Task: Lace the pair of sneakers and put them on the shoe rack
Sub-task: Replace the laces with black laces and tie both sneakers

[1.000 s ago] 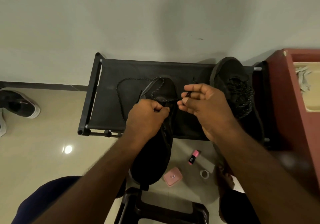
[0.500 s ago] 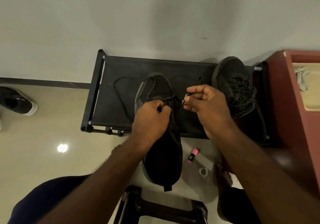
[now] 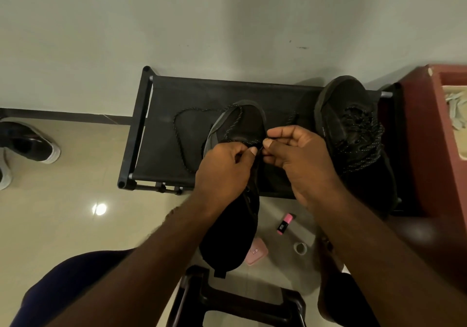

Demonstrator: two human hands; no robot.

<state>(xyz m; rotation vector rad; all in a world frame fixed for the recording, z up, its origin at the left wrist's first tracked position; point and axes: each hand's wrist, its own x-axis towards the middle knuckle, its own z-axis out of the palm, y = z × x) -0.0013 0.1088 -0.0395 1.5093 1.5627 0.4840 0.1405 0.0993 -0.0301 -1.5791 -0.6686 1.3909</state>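
HANDS AT THE LACES: A person's left hand (image 3: pixel 225 167) and right hand (image 3: pixel 300 154) meet over a black sneaker (image 3: pixel 242 129), the fingers (image 3: pixel 280 134) of both curled and pinching its speckled lace (image 3: pixel 178 134) where the thumbs nearly touch. The sneaker lies directly under the fingers, its toe pointing away over the black fabric shoe rack (image 3: pixel 166 104) and its heel hanging back above a dark stool (image 3: pixel 235 299). The upper looks soft and light and would likely sag if squeezed, so the firmer sole edge or heel seems the better hold for carrying. The lace is thin, limp cord, best pinched close to its tip for threading. A slack loop of it trails to the left of the fingers across the rack and could snag or pull through. To the right of the fingers the second sneaker (image 3: pixel 351 124), apparently laced, rests on the rack just beside a red cabinet (image 3: pixel 424 149). Below the fingers, on the tiled floor, lie a pink marker (image 3: pixel 284 223), a pink case (image 3: pixel 256 252) partly hidden by the held shoe, and a small tape roll (image 3: pixel 300 247). Another shoe (image 3: pixel 27 142) sits on the floor well to the left. The stretch of rack beneath the loose loop seems the likely spot for setting the shoe down
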